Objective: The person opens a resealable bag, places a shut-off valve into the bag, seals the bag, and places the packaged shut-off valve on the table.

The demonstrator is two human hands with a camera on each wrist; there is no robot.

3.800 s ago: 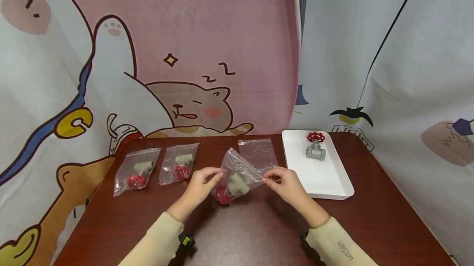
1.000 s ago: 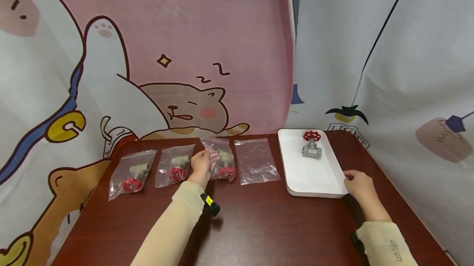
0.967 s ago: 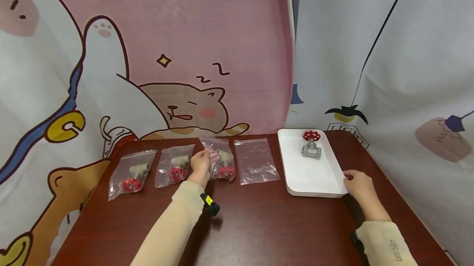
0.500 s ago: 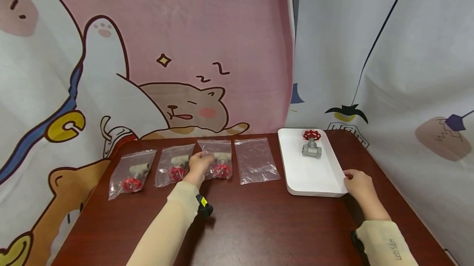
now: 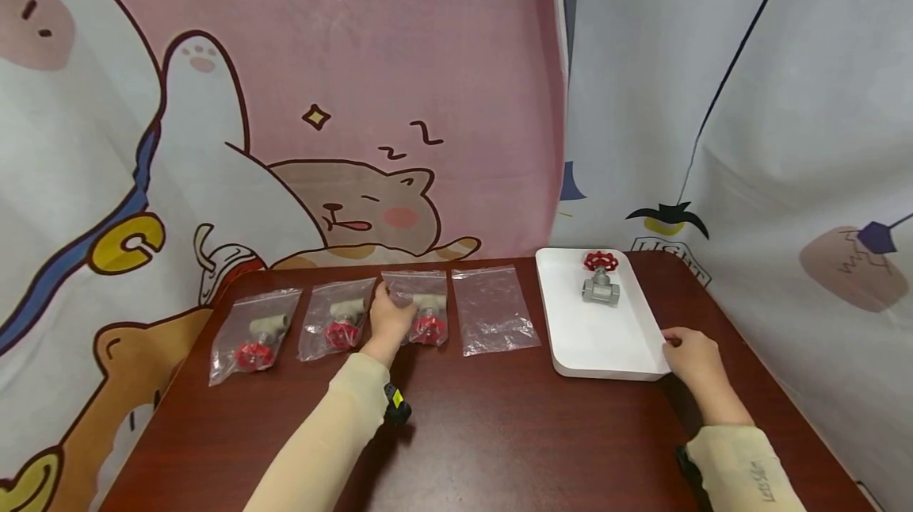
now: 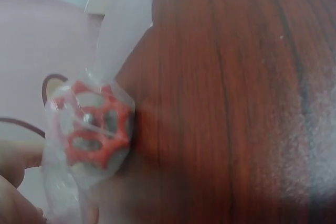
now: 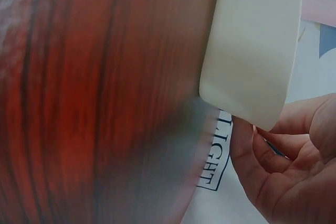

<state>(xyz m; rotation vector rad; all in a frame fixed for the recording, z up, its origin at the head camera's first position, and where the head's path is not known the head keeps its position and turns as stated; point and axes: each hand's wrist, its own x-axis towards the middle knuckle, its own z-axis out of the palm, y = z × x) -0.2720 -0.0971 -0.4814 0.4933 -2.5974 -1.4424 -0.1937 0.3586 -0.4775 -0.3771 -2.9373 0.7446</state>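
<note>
Three clear zip bags, each with a red-wheeled valve inside, lie in a row on the table. My left hand (image 5: 388, 322) is at the left edge of the third bag (image 5: 399, 280), index finger and thumb spread apart over it. That bag's valve (image 5: 429, 318) has a pale body. In the left wrist view its red handwheel (image 6: 94, 124) shows through the plastic, with fingers (image 6: 16, 161) close beside it. My right hand (image 5: 695, 360) pinches the right side of a white tray (image 5: 606, 349) near its front corner, thumb at the rim. A grey metal valve (image 5: 601, 288) stands in the tray.
The other filled bags, the leftmost bag (image 5: 242, 310) and the second bag (image 5: 321, 298), lie left of my left hand. A flat, empty zip bag (image 5: 495, 310) lies between the third bag and the tray. Patterned curtains (image 5: 428, 100) rise behind the brown table (image 5: 499, 433).
Earlier both hands held up the third bag; it now lies in the row, slightly straightened. My left hand's fingers have spread apart. The right hand moved to the tray and has stayed there.
</note>
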